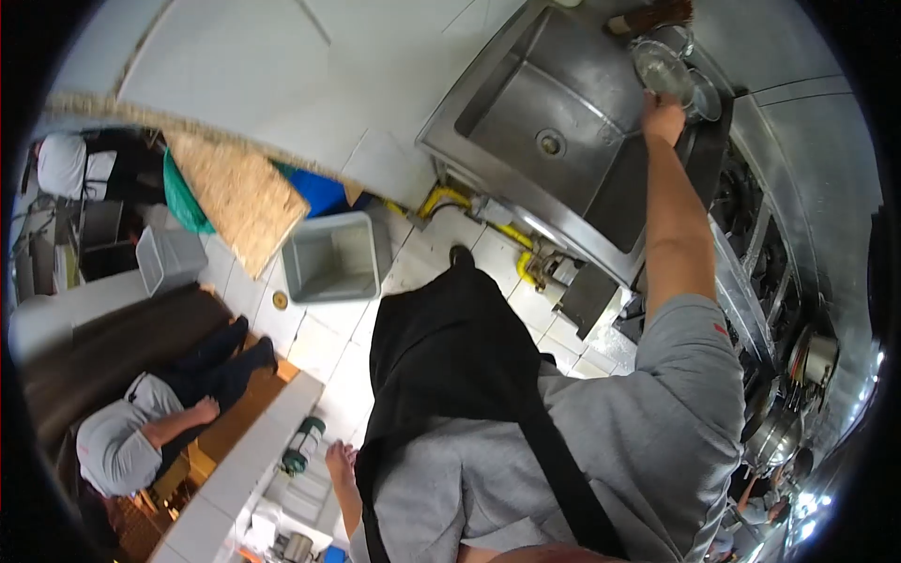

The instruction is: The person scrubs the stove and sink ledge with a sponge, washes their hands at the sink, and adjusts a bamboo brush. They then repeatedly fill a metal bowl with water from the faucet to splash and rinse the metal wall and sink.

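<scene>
My right hand (663, 120) reaches out over the right rim of the steel sink (526, 98). Its fingers are closed on the near edge of a round, shiny metal pan (661, 71); whether it has a handle is hidden by the hand. Close beside it, to the right, is a smaller round metal container (706, 96). A brown-bristled brush (649, 17) lies just beyond the pan. Down by my left side hangs my left hand (342, 462), its fingers loosely bent and apart, with nothing visible in them.
Stove burners (751, 225) run along the right, with a metal pot (775, 439) farther down. A grey bin (332, 259) stands on the tiled floor beside a wooden board (235, 192). Yellow pipes (511, 235) pass under the sink. One person (122, 436) sits at left; another (70, 167) is behind.
</scene>
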